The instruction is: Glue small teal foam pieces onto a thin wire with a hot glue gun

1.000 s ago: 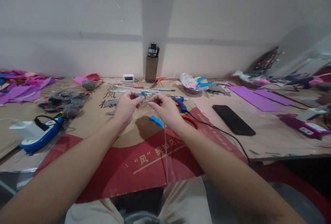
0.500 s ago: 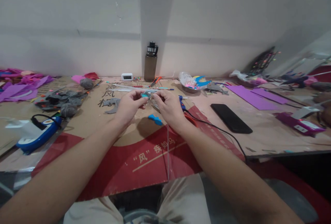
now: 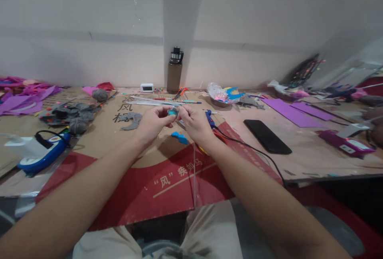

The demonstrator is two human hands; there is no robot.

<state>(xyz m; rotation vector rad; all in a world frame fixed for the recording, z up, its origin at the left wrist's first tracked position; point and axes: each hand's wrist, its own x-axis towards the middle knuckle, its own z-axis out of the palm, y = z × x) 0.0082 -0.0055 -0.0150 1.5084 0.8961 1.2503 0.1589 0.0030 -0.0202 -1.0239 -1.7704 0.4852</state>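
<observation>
Both hands meet over the cardboard [image 3: 119, 195]. My left hand [image 3: 155, 121] pinches a small teal and grey craft piece [image 3: 172, 112] between thumb and fingers. At the piece's right side, the closed fingertips of my right hand [image 3: 194, 121] grip its edge; fingers hide much of it. Just below the hands lies a wavy-edged blue cutout [image 3: 179, 137]. Left of my left hand are grey felt cutouts [image 3: 131, 121]. A blue glue gun [image 3: 208, 116] with a black cord lies behind my right hand, partly covered.
A dark bottle [image 3: 174, 73] and small white clock [image 3: 147, 88] stand by the wall. Black phone [image 3: 267, 136], purple sheets [image 3: 291, 111] and a purple power strip [image 3: 345, 142] lie right. Left are a blue power strip [image 3: 44, 157] and grey yarn [image 3: 79, 126]. A filled bowl [image 3: 220, 103] sits behind.
My fingers have drawn closer around the teal and grey piece, which has turned a little and shows less. My right hand has shifted slightly. Objects on the table stay put.
</observation>
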